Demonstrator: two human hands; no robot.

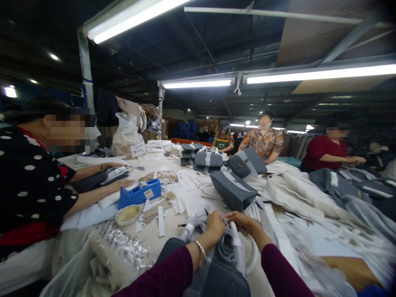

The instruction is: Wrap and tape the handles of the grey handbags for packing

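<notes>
A dark grey handbag (224, 278) lies in front of me, its straps and handle bundled on top in white wrapping and clear film. My left hand (215, 225) is closed at the wrapped strap (227, 249), knuckles up, a bracelet on its wrist. Just right of it, my right hand (243, 221) bends its fingers over the wrapped handle (237, 243); its thumb is hidden. A small dark tip sticks up beside my left fingers, too small to name. Beyond my hands, another grey handbag (233, 190) rests on its side with a white band around it.
A blue tape dispenser (139, 193) and a round tub (128, 215) stand left, near a co-worker's hands on dark items. Clear plastic bags (123, 251) are heaped at the near left. White sheets (293, 194) cover the right side. More grey bags (208, 160) and several co-workers are farther back.
</notes>
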